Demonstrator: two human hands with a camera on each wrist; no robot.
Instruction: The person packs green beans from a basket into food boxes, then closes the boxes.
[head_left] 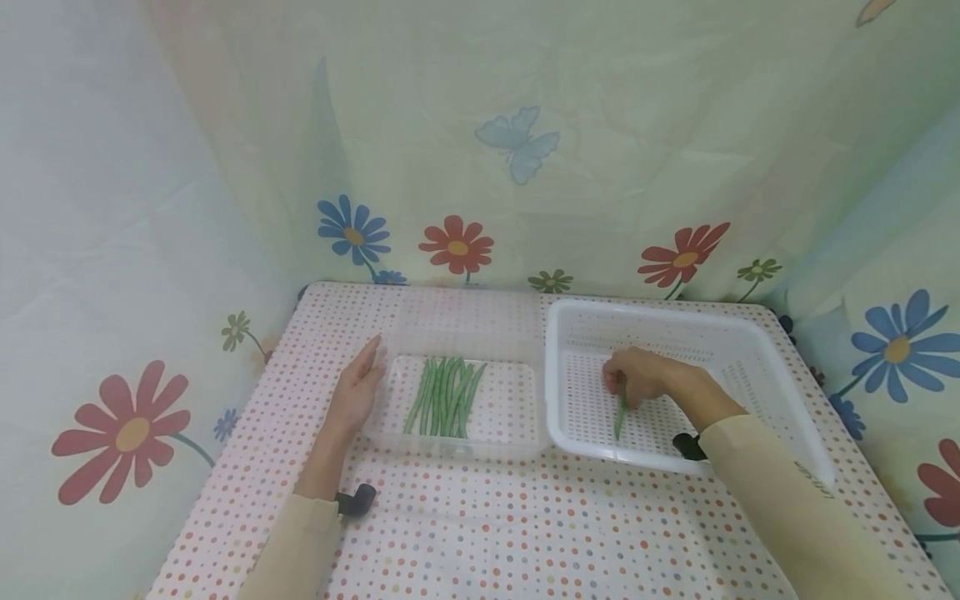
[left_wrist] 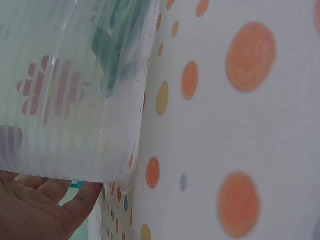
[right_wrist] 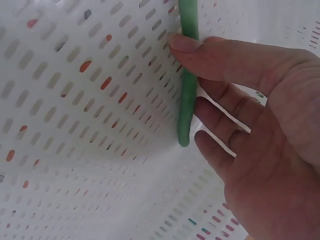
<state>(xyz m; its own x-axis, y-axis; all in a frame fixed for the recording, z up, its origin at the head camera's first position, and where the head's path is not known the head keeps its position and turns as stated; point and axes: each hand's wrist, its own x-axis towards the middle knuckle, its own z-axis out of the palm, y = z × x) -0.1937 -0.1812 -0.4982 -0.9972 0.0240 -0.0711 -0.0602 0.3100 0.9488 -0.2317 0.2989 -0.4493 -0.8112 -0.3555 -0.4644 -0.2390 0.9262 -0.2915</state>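
Note:
In the right wrist view, my right hand pinches one green bean between thumb and fingers, inside the white perforated basket. From the head view, this right hand is low over the basket floor, and the bean points toward the front rim. My left hand rests against the left side of the clear plastic container, fingers extended. The left wrist view shows the left hand touching the container wall. Several green beans lie side by side in that container.
The basket's white rim stands directly right of the container on a dotted tablecloth. A floral curtain hangs behind the table and along both sides.

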